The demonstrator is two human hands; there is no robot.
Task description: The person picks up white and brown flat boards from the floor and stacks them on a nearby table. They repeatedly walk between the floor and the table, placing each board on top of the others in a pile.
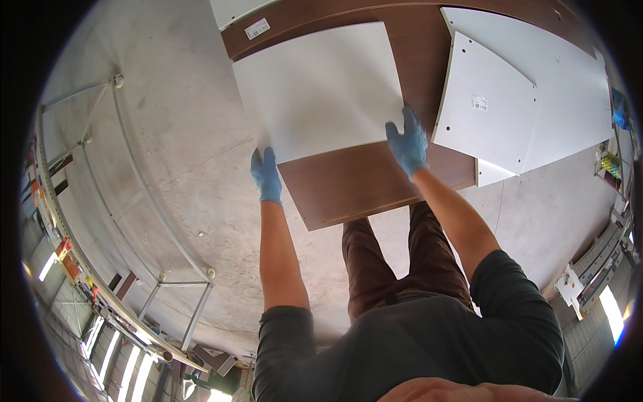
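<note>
A rectangular white panel [318, 90] lies over a larger brown board [365, 184] in front of me, leaving a brown strip bare on my side. My left hand [266, 175], in a blue glove, is at the panel's near left corner, its fingertips against the edge. On the opposite side my right hand [408, 142], gloved the same way, grips the near right corner with the thumb toward the panel's face and the fingers along its edge. The undersides of the fingers are hidden.
To the right, a white panel with holes and a label [489, 100] rests on a bigger white panel [569, 80]. A long brown board [415, 10] runs across the far side. A metal frame on wheels [124, 144] stands on the concrete floor at left, beside a cluttered bench [87, 268].
</note>
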